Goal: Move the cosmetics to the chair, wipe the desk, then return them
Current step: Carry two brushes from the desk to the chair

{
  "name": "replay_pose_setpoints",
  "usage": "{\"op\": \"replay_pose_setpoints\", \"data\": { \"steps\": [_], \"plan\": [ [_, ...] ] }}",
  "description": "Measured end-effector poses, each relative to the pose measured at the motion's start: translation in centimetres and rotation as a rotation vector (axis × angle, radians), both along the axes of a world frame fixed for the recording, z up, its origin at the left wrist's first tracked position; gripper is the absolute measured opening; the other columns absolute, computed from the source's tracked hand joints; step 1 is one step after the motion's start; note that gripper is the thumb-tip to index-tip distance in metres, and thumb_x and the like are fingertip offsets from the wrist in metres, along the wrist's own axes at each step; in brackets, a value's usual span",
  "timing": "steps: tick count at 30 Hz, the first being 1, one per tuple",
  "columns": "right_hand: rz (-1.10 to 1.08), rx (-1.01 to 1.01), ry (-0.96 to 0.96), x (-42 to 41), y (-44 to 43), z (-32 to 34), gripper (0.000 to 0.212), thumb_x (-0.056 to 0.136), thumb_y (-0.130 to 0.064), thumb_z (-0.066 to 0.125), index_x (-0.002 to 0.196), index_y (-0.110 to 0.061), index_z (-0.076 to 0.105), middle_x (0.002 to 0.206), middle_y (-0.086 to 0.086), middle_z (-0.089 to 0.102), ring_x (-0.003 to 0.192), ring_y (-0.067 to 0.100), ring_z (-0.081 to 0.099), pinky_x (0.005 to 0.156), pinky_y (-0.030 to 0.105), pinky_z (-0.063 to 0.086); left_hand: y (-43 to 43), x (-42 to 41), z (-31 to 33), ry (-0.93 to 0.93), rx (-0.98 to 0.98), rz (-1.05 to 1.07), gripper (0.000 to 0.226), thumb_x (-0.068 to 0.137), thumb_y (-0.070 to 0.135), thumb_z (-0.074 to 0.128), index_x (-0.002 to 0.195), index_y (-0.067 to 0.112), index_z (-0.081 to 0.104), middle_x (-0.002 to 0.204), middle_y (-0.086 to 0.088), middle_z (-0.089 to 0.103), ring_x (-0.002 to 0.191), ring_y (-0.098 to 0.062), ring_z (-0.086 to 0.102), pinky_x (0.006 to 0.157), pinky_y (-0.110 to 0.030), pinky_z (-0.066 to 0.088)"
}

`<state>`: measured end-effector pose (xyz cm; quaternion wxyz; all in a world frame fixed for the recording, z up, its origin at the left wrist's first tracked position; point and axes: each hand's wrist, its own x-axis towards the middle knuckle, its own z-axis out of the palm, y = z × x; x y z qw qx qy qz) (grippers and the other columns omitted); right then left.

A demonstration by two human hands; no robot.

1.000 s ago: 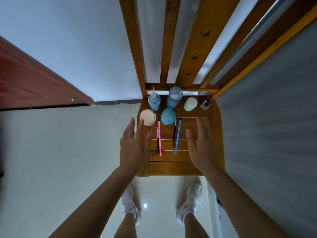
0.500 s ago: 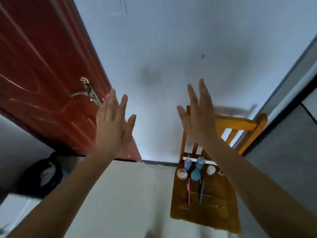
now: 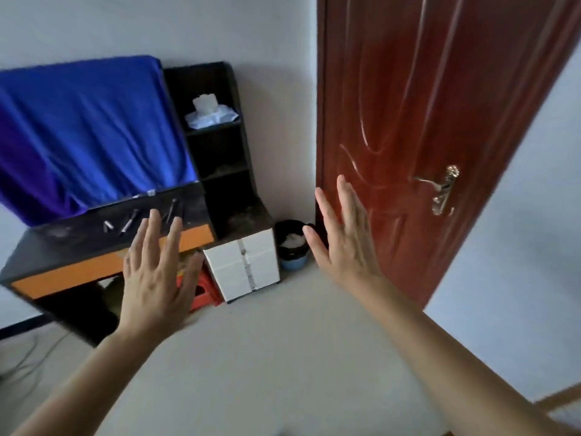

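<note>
Desk [image 3: 72, 247] stands ahead; left hand [image 3: 154, 278] and right hand [image 3: 345, 243] spread flat, holding nothing

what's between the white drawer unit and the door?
Head view: a small black-lined bin stands on the floor between the white drawer unit and the door, close to the wall.

A single head-worn wide-angle view faces forward and somewhat down across the floor [image 3: 267, 357] toward a corner of the room. The desk [image 3: 63, 247] stands at middle distance on the left, its tabletop seen from above and tilted by the lens. The door [image 3: 424, 121] fills the right. Nearest are the left hand [image 3: 157, 278] and right hand [image 3: 345, 247], forearms entering from the bottom edge.
</note>
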<state>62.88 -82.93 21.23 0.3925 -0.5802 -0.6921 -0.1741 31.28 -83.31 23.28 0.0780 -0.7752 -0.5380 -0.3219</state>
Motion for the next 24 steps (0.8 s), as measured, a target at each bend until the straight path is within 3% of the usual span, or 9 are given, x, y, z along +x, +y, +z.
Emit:
{"op": "replay_pose_setpoints", "data": {
  "steps": [8,14,24],
  "plan": [
    [0.373,-0.026,-0.099,-21.2,11.5,1.8,0.069,0.101,-0.048,0.047,0.159,-0.022,0.021,0.167,0.018,0.008,0.154,0.036,0.012,0.119,0.056,0.025,2.2,-18.7,-0.2,-0.089,-0.050,0.328,0.072,0.095,0.057,0.034,0.155,0.017,0.028,0.165,-0.015,0.011,0.153,-0.031,0.009,0.116,-0.059,0.025],
    [0.445,-0.111,-0.061,-33.5,17.8,0.6,0.068,0.100,-0.050,0.047,0.158,-0.023,0.025,0.167,0.015,0.011,0.154,0.033,0.014,0.122,0.048,0.023,7.4,-26.7,-0.9,-0.151,-0.154,0.404,0.075,0.094,0.061,0.025,0.157,0.022,0.023,0.166,-0.009,0.005,0.153,-0.026,0.002,0.117,-0.055,0.021],
    [0.392,-0.280,-0.074,-39.0,29.2,-4.0,0.066,0.100,-0.050,0.046,0.156,-0.021,0.031,0.165,0.017,0.019,0.150,0.036,0.024,0.119,0.048,0.028,20.1,-33.0,-4.8,-0.136,-0.302,0.420,0.070,0.099,0.056,0.037,0.158,0.024,0.018,0.167,-0.006,0.005,0.153,-0.024,0.002,0.120,-0.050,0.017]
  ]
}}
